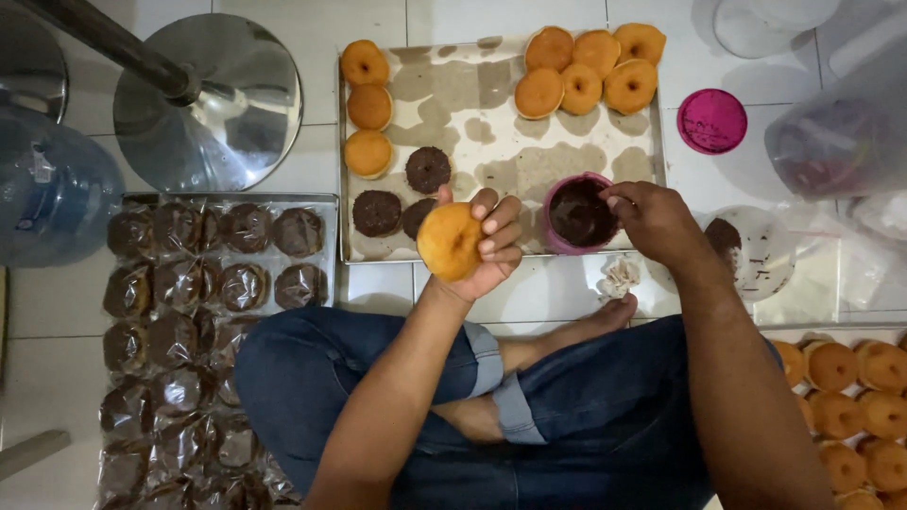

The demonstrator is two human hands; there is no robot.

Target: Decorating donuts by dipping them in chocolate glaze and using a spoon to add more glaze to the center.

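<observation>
Left hand (pixel 487 247) grips plain doughnut (pixel 450 241); right hand (pixel 652 219), fingers curled, touches pink chocolate tub (pixel 578 213) at 3 o'clock. I judge: three coated doughnuts (pixel 427 169) done on tray (pixel 491 142), nine plain left.

1. A plain doughnut (pixel 450 241), round and golden-brown with a small dimple at its centre, is held up in the fingers of the left hand (pixel 487 247), above the near edge of a paper-lined tray (pixel 501 142).
2. A pink tub (pixel 578 213) of dark chocolate topping stands open on the tray's near edge; the right hand (pixel 657 222) touches its rim.
</observation>
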